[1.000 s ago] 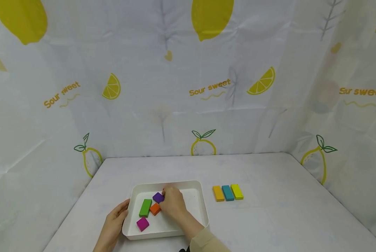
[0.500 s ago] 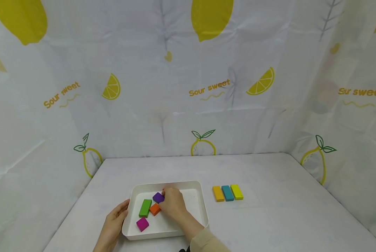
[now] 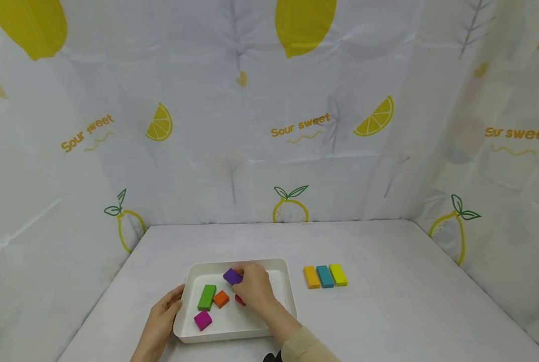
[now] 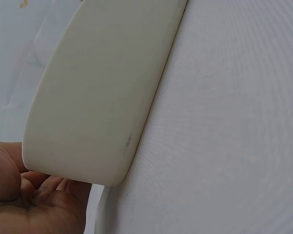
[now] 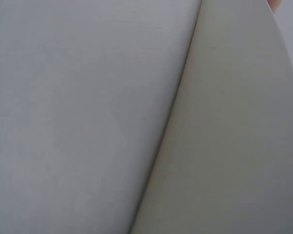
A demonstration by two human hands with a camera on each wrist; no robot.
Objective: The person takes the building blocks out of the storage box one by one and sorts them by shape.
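In the head view my right hand (image 3: pixel 255 286) pinches a purple block (image 3: pixel 232 276) above the white tray (image 3: pixel 292 296). A red block (image 3: pixel 239 300) shows partly beneath that hand, and another bit of red peeks out beside the fingertips. My left hand (image 3: pixel 162 314) rests against the tray's left outer side, its fingers and thumb touching the wall; the left wrist view shows this hand (image 4: pixel 44 200) partly hidden behind the wall. A green block (image 3: pixel 207 297), an orange block (image 3: pixel 221 299) and a magenta block (image 3: pixel 203 320) lie in the tray.
To the tray's right, an orange-yellow block (image 3: pixel 311 277), a blue block (image 3: pixel 325 276) and a yellow block (image 3: pixel 338 275) lie side by side on the white tabletop (image 3: pixel 387 301). Lemon-printed sheeting (image 3: pixel 233 125) stands around the back and sides.
My right hand has shifted slightly to the right and away from me, and the purple block has moved with it. A red block has come into sight under the hand. The left hand stays put.
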